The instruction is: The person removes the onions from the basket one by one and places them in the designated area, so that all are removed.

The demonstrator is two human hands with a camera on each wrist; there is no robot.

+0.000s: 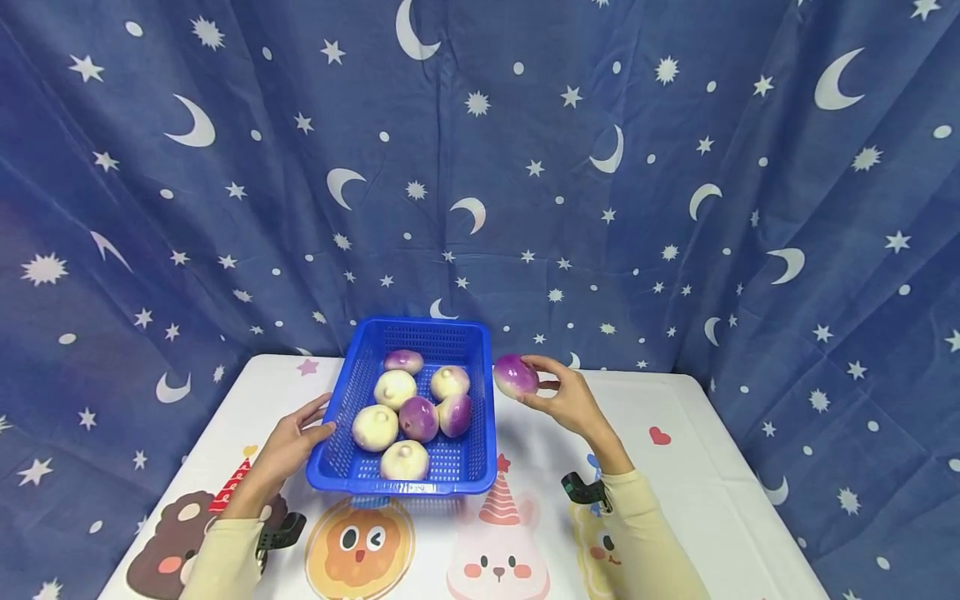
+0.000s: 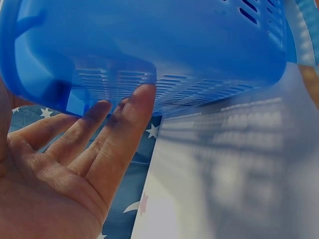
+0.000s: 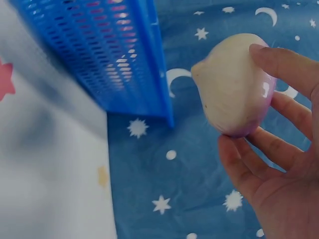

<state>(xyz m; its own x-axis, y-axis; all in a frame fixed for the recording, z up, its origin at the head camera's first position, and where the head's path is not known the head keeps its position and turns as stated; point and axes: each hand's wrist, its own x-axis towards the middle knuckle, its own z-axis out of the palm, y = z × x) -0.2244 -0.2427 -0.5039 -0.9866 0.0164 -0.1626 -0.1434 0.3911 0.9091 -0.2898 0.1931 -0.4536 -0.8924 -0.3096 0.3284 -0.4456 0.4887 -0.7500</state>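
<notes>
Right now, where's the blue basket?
In the head view, the blue basket is left of centre, between the left hand and the purple bulb in the right hand.

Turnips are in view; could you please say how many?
8: one turnip in the right hand, seven in the blue basket: one at the back, then two, three, one nearest. None seems hidden.

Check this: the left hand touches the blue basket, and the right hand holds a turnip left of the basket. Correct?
Wrong side: the head view shows the right hand holding the turnip right of the basket. The left hand does touch it.
</notes>
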